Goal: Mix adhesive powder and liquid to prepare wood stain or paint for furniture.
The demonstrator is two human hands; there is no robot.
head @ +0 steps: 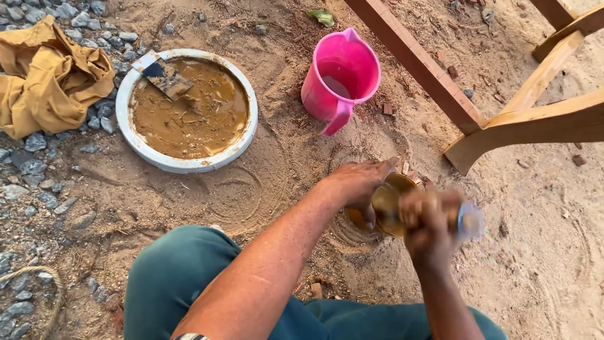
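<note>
- Left hand [362,182] clamped around the rim of a small brass-coloured tin [387,204], low over the sandy ground [283,176].
- Right hand [428,223] closed on a tool with a pale blue end [470,220], blurred, pressed against the tin's mouth; kind of tool unclear.
- Judged as a scooping or scraping step at the tin, hands working together, tin steadied by the left.
- Round white basin [189,164] of brown muddy paste well apart to the left, with a flat scraper [165,75] lying in it.
- Pink jug [340,75] standing upright between basin and wooden frame [503,119], near the tin.
- Yellow cloth [44,75] crumpled on gravel at far left.
- Next move likely calls for a firm left grip, tin kept level, and a short controlled stroke of the tool.
</note>
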